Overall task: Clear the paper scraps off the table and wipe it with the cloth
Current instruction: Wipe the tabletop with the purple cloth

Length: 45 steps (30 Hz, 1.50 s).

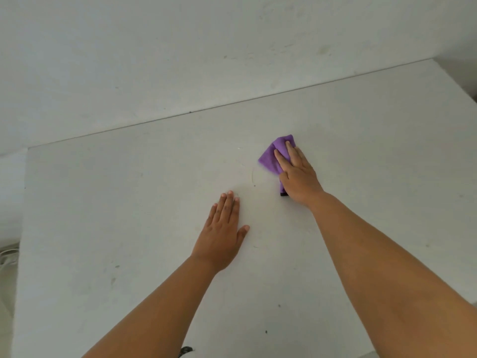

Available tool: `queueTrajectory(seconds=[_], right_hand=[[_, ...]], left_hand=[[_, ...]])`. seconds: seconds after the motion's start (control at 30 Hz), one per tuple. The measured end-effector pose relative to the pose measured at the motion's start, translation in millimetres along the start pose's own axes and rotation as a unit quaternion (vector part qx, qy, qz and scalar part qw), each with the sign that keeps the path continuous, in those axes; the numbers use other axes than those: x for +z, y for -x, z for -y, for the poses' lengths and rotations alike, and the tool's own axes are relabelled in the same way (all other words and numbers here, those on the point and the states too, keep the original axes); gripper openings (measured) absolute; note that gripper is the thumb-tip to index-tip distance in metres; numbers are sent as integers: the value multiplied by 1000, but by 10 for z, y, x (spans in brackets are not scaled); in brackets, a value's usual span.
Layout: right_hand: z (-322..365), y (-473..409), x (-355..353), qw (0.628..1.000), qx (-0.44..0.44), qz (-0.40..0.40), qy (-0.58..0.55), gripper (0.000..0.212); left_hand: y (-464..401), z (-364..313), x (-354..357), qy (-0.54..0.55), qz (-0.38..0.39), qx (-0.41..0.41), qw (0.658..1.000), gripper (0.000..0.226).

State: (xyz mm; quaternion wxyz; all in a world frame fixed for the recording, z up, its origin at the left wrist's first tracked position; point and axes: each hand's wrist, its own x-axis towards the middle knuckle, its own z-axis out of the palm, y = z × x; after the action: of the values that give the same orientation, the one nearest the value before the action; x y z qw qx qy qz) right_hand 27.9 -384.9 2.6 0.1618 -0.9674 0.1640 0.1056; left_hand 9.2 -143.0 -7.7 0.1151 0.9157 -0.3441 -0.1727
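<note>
A folded purple cloth (271, 157) lies on the white table (129, 202), right of the middle. My right hand (299, 177) presses flat on it with straight fingers, covering its near half; a dark tag shows at its near corner. My left hand (222, 233) rests flat on the bare tabletop, palm down, fingers together, a little nearer and to the left of the cloth. No paper scraps are in view.
The table's far edge meets a white wall (180, 47). Its left edge (24, 202) drops to the floor, and the right corner ends near the frame's right side. Small dark specks (266, 331) and faint smudges dot the surface.
</note>
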Motion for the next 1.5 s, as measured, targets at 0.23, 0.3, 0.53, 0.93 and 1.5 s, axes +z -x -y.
queueTrajectory(seconds=[0.23,0.3,0.53,0.93,1.5], right_hand=[[-763,418,-182,999,45,-25,16,56],[-918,617,-184,997,72,-36,15,56],[-741,1183,44,973,215,-83,-30,54],[353,867,339,960,271,-46,-59,62],[179,-131,74,1000,4,2,-7,58]], left_hand=[[-42,-202,104,-20,7,-5,1000,89],[-17,-221,116,-20,11,-2,1000,91],[118,-225,55,-31,35,27,999,73],[228,107,-60,-14,27,40,999,66],[-182,-16,-80,1,12,10,1000,64]])
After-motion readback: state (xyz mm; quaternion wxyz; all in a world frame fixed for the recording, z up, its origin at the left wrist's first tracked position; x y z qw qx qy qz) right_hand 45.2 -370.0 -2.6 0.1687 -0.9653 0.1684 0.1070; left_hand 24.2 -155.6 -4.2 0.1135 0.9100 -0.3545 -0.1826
